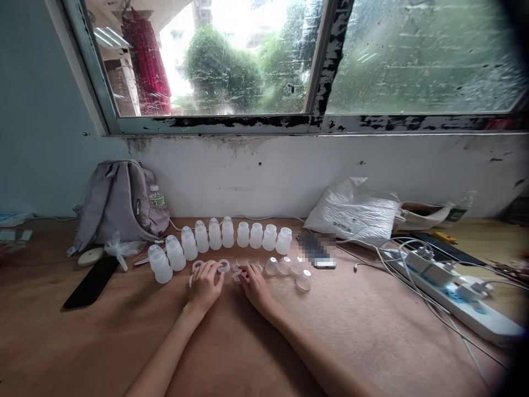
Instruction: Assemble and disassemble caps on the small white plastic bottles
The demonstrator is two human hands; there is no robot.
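My left hand (205,285) rests palm down on the table with its fingers apart, over and beside several whitish rings (223,266). Close to it on the right, my right hand (257,288) reaches with spread fingers over small clear pieces (236,278), which it partly hides. Right of that hand sit several clear domed caps (271,267), one (303,280) nearer to me. Behind both hands stands a curved row of frosted small bottles; those on the left, like this bottle (160,266), have domed tops, and those on the right, like this open-necked bottle (283,241), do not.
Left are a black phone (91,282), a round whitish disc (91,256), a plastic bag (123,248) and a grey backpack (118,201). On the right lie a partly blurred phone (324,263), a white plastic package (357,212) and a power strip (463,298) with loose cables.
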